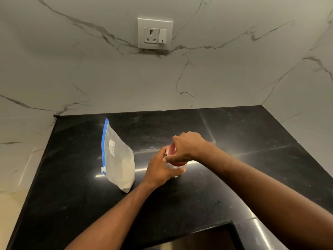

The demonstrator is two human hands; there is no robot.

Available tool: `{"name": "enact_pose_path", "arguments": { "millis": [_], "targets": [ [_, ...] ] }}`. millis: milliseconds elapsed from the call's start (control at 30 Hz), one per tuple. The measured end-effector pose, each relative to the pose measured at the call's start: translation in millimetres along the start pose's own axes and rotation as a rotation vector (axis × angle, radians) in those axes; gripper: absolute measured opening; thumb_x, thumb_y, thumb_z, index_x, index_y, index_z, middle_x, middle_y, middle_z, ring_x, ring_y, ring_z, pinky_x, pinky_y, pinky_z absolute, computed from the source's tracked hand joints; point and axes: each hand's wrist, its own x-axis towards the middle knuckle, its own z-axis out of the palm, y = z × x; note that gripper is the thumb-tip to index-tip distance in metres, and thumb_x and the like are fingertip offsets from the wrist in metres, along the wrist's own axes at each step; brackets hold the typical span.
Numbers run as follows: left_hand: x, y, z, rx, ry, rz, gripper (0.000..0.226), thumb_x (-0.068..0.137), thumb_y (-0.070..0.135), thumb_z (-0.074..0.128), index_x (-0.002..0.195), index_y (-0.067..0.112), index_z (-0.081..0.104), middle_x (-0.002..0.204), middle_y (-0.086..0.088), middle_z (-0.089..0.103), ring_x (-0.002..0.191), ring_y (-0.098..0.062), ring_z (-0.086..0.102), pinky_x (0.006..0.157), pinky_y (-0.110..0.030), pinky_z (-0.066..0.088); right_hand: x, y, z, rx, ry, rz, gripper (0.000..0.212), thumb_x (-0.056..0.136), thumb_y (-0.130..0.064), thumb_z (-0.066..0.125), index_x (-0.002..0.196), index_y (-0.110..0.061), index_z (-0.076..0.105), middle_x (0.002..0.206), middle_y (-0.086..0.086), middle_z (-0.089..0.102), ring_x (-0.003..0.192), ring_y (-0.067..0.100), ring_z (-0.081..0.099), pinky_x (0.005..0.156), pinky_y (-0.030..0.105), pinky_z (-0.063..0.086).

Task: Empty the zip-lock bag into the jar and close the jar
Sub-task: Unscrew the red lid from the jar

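A clear zip-lock bag (118,159) with a blue zip strip and a white label stands upright on the black counter (72,195), holding a pale powder in its lower part. To its right is a small clear jar (175,166) with a red lid (172,149). My left hand (160,170) wraps around the jar's body from the left. My right hand (186,147) grips the red lid from above. The hands hide most of the jar.
A marble wall (216,78) backs the counter and turns along the right side. A white socket with a switch (155,33) sits on it. A cut-out with a metal edge (198,239) opens at the counter's front.
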Motion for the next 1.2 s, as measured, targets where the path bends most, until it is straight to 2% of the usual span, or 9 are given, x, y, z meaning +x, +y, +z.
{"name": "enact_pose_path", "arguments": {
  "millis": [200, 300, 367, 500, 600, 733, 1000, 1133, 1200],
  "targets": [
    [6, -11, -1, 0.007, -0.041, 0.01, 0.089, 0.055, 0.071, 0.089, 0.13, 0.058, 0.043, 0.112, 0.034, 0.062, 0.102, 0.006, 0.065, 0.077, -0.005, 0.046, -1, -11, -2, -0.038, -0.082, -0.208, 0.08, 0.073, -0.039, 0.085, 0.143, -0.029, 0.046, 0.118, -0.001, 0.056, 0.096, 0.019, 0.058, 0.069, 0.031, 0.049],
    [9, -16, -1, -0.008, -0.067, 0.04, 0.091, 0.058, 0.068, 0.091, 0.137, 0.047, 0.05, 0.122, 0.023, 0.069, 0.11, -0.001, 0.068, 0.089, -0.019, 0.057, -5, 3, -8, 0.211, -0.152, -0.26, 0.076, 0.074, -0.028, 0.086, 0.141, -0.033, 0.049, 0.128, -0.004, 0.057, 0.11, 0.021, 0.06, 0.082, 0.035, 0.057],
    [10, -16, -3, -0.028, -0.078, 0.053, 0.089, 0.06, 0.069, 0.09, 0.138, 0.051, 0.049, 0.121, 0.027, 0.068, 0.11, 0.009, 0.066, 0.089, -0.016, 0.056, -7, 13, -14, 0.409, -0.102, -0.222, 0.059, 0.083, -0.045, 0.078, 0.135, -0.03, 0.055, 0.127, -0.003, 0.062, 0.113, 0.023, 0.063, 0.086, 0.036, 0.058],
    [9, -14, -2, -0.012, -0.049, 0.059, 0.085, 0.062, 0.064, 0.091, 0.135, 0.056, 0.048, 0.116, 0.037, 0.066, 0.108, 0.017, 0.062, 0.075, -0.006, 0.053, -7, 3, 1, 0.014, 0.007, -0.018, 0.082, 0.084, -0.085, 0.048, 0.127, -0.015, 0.058, 0.1, 0.004, 0.065, 0.086, 0.023, 0.063, 0.07, 0.036, 0.051],
    [9, -13, -1, -0.009, -0.027, 0.059, 0.084, 0.061, 0.062, 0.092, 0.131, 0.059, 0.047, 0.118, 0.04, 0.063, 0.108, 0.018, 0.061, 0.07, -0.001, 0.049, -4, -6, 5, -0.002, 0.012, -0.092, 0.067, 0.083, -0.066, 0.068, 0.126, -0.016, 0.056, 0.104, 0.003, 0.064, 0.08, 0.019, 0.056, 0.064, 0.031, 0.044],
    [7, -17, 2, -0.01, -0.022, 0.021, 0.088, 0.056, 0.061, 0.093, 0.133, 0.052, 0.05, 0.114, 0.032, 0.064, 0.108, 0.021, 0.059, 0.077, -0.004, 0.045, -3, 5, -1, -0.045, -0.054, -0.38, 0.088, 0.069, -0.036, 0.091, 0.142, -0.027, 0.042, 0.13, 0.003, 0.053, 0.099, 0.021, 0.053, 0.077, 0.035, 0.054],
    [8, -7, 0, 0.026, -0.076, 0.073, 0.084, 0.068, 0.062, 0.086, 0.14, 0.048, 0.044, 0.12, 0.04, 0.056, 0.112, 0.023, 0.056, 0.085, -0.002, 0.049, -18, 32, 8, -0.298, 0.067, -0.81, 0.09, 0.078, -0.001, 0.082, 0.152, -0.023, 0.036, 0.161, 0.008, 0.035, 0.147, 0.035, 0.033, 0.117, 0.055, 0.038],
    [7, -12, 0, -0.018, -0.048, 0.058, 0.094, 0.061, 0.064, 0.092, 0.141, 0.051, 0.045, 0.131, 0.029, 0.062, 0.12, 0.015, 0.058, 0.094, -0.011, 0.052, -19, 36, -2, -0.056, 0.042, -0.625, 0.114, 0.077, -0.049, 0.085, 0.162, -0.036, 0.012, 0.17, 0.01, 0.022, 0.146, 0.033, 0.042, 0.107, 0.052, 0.049],
    [7, -14, 2, -0.03, -0.034, 0.051, 0.09, 0.061, 0.064, 0.093, 0.139, 0.05, 0.049, 0.127, 0.024, 0.068, 0.117, 0.007, 0.064, 0.094, -0.019, 0.057, -14, 30, -4, -0.104, 0.081, -0.429, 0.107, 0.081, -0.085, 0.052, 0.163, -0.029, 0.013, 0.161, 0.017, 0.038, 0.121, 0.035, 0.064, 0.08, 0.042, 0.058]
  ]
}}
